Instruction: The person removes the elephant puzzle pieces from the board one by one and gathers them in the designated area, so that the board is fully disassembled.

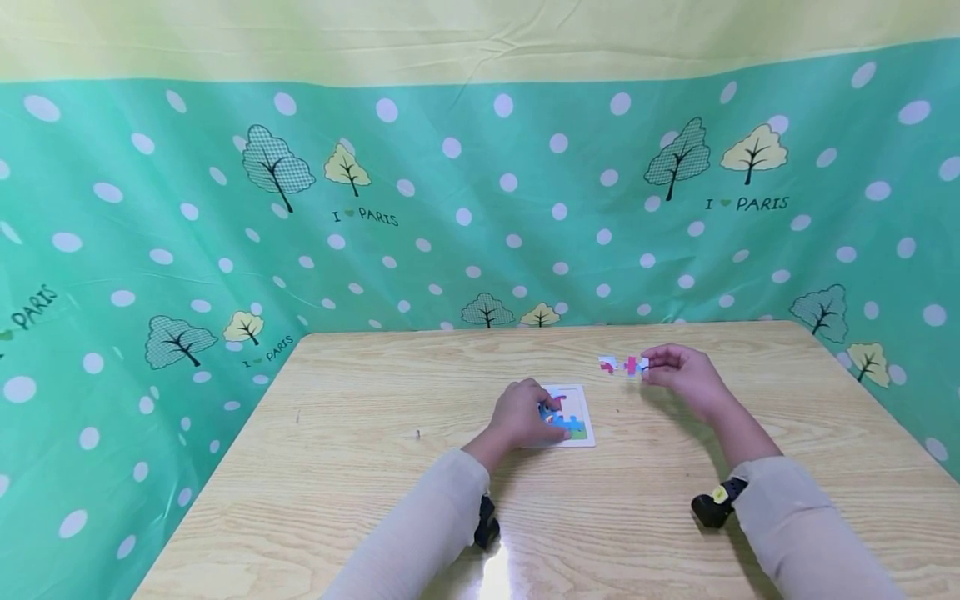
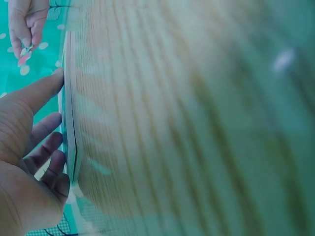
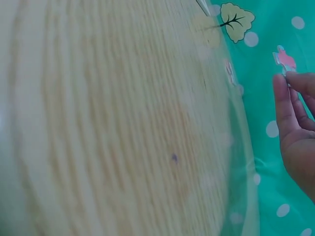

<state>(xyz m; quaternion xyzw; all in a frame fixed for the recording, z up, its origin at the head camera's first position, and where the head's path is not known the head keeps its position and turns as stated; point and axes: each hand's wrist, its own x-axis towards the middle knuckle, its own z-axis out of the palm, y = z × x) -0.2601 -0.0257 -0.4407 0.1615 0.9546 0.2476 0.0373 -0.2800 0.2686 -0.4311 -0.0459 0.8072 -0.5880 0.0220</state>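
Note:
My left hand [image 1: 525, 414] rests on a small white-framed jigsaw puzzle [image 1: 589, 417], its fingers and thumb spread over the left part of the picture. Blue and green pieces show in the tray beside the thumb, and the hand hides the rest. Seen from the left wrist, the fingertips of that hand [image 2: 37, 142] touch the tray's surface [image 2: 72, 108]. To the right, my right hand [image 1: 686, 379] pinches a pink and white puzzle piece [image 1: 632, 366] between thumb and fingers, above the table. The right wrist view shows this piece [image 3: 285, 59] sticking out past the fingertips.
Another puzzle piece [image 1: 607, 364] lies on the table just left of the held one. The wooden table [image 1: 337, 500] runs back to a green dotted curtain [image 1: 420, 200]. Small dark marks dot the tabletop. A black wrist camera [image 1: 712, 507] sits under the right sleeve.

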